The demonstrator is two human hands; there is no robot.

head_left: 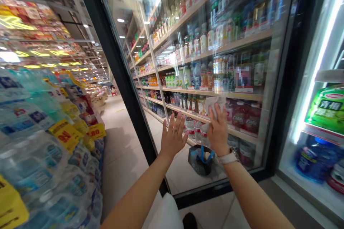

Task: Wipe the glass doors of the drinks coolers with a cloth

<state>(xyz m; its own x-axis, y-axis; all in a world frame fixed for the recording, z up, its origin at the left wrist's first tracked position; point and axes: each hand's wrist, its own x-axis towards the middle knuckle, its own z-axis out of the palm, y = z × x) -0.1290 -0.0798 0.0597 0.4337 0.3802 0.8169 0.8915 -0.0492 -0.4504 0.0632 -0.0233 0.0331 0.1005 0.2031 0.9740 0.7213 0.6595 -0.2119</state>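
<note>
A tall glass cooler door [182, 164] in a black frame [123, 82] stands open in front of me. With fingers spread, my left hand [173, 136] is at the glass near the frame's left side and holds nothing. My right hand [218, 132], a pale band around its wrist, presses a crumpled white cloth [213, 103] against the pane. Part of the cloth shows above the fingers, and the palm hides the rest. Shelves of bottled drinks appear in the glass; whether some are reflections I cannot tell.
Right of the door, a lit cooler holds a green-labelled bottle [328, 109] and a blue bottle [317, 157]. Stacked water packs [34, 171] with yellow price signs [66, 136] line the left. Through the glass, a dark container [196, 162] with a blue handle shows on the floor.
</note>
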